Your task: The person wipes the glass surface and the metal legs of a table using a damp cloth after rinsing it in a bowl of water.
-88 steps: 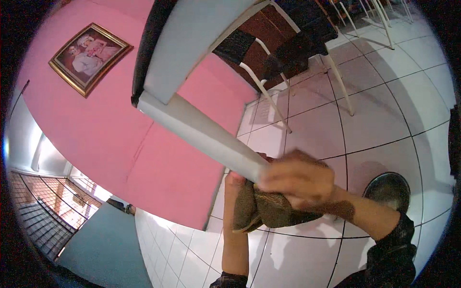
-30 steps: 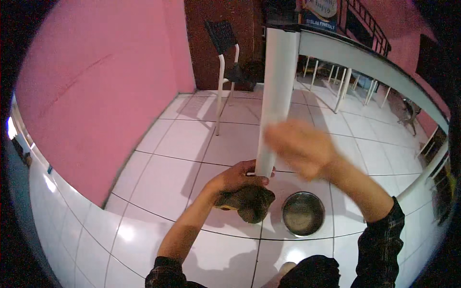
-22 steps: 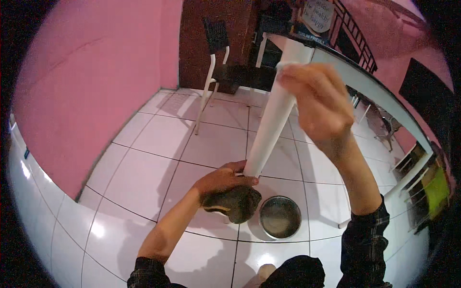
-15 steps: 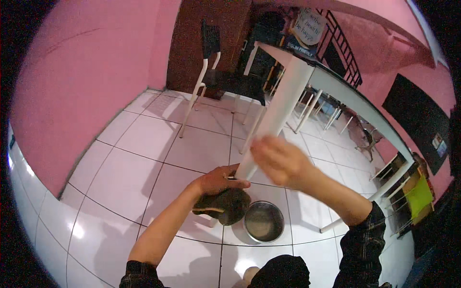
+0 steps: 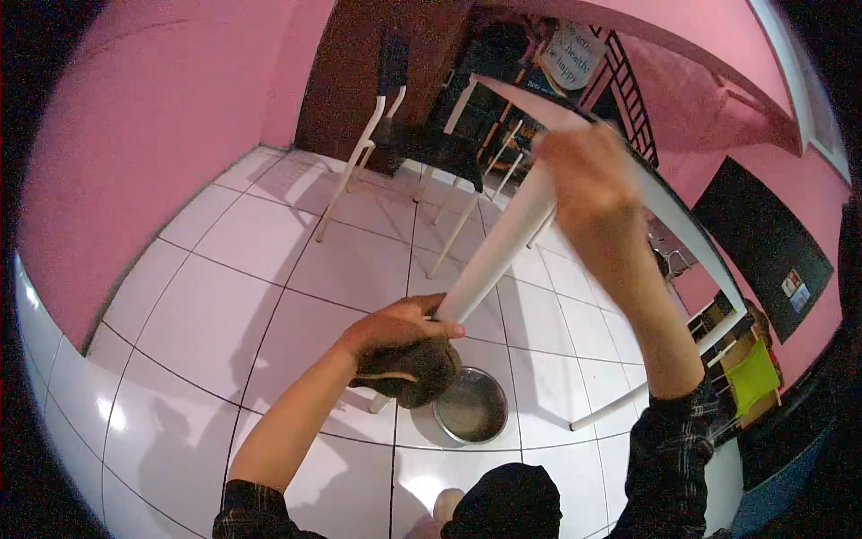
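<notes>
My left hand (image 5: 391, 331) is wrapped around the lower part of a white table leg (image 5: 498, 247), its thumb across the near side. Just under that hand is a dark, rounded object (image 5: 422, 373) with a tan curved stripe; I cannot make out its kind. A round metal bowl (image 5: 494, 388) sits on the floor right beside it, and its contents are unclear. Higher up, at the top of the same leg, my right hand (image 5: 593, 184) is curled closed and blurred by motion. Whatever its fingers hold is hidden.
The table's white side (image 5: 691, 238) runs back to the right, above another white leg (image 5: 611, 409). A black chair with white legs (image 5: 431, 153) stands ahead on the white tiled floor (image 5: 350, 256). A pink wall (image 5: 153, 135) rises at left. My dark-clothed knee (image 5: 507, 503) is close to the bowl.
My right hand has moved from beside the lower-middle part of the leg up to its top. My left hand stays at the lower leg. The view has shifted slightly.
</notes>
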`<state>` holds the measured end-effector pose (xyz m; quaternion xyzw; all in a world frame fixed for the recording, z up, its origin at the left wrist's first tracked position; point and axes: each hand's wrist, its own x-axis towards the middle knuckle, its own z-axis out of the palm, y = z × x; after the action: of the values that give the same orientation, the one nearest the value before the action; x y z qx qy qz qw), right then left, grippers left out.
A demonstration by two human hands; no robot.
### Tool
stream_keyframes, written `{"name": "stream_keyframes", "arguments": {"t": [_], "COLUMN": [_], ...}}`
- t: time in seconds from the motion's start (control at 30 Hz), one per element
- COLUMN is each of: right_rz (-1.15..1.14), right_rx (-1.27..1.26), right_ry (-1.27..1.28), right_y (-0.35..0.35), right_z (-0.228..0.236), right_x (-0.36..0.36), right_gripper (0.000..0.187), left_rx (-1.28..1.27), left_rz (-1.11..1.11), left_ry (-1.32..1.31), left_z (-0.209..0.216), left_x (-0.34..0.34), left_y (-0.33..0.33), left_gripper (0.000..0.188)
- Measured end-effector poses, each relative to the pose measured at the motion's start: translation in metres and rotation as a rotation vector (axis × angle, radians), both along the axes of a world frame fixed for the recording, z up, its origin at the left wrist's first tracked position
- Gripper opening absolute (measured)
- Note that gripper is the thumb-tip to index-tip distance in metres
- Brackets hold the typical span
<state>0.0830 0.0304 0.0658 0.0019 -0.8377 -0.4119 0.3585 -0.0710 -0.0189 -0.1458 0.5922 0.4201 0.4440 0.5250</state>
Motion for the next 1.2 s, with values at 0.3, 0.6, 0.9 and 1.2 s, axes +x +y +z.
{"name": "stream_keyframes", "arguments": {"t": [0.3, 0.6, 0.9, 1.2], "right_rz": [0.054, 0.138, 0.232, 0.464], "right_rx": [-0.363, -0.261, -0.132, -0.310], "right_ry": [-0.379, -0.219, 0.108, 0.114], "right_y": [-0.001, 0.008, 0.018, 0.041], "right_z": [-0.148, -0.132, -0.108, -0.149], "right_x": [0.015, 0.026, 0.031, 0.040], "right_gripper": [0.021, 0.025, 0.029, 0.026], "left_rx": [0.213, 0.058, 0.003, -0.040], "left_rz": [-0.002, 0.019, 0.002, -0.003], "left_ry": [0.285, 0.372, 0.460, 0.460], "left_z": [-0.024, -0.060, -0.068, -0.056], "left_x": [-0.002, -0.013, -0.017, -0.014], "left_y": [0.028, 0.019, 0.024, 0.018], "left_gripper": [0.074, 0.072, 0.078, 0.067]}}
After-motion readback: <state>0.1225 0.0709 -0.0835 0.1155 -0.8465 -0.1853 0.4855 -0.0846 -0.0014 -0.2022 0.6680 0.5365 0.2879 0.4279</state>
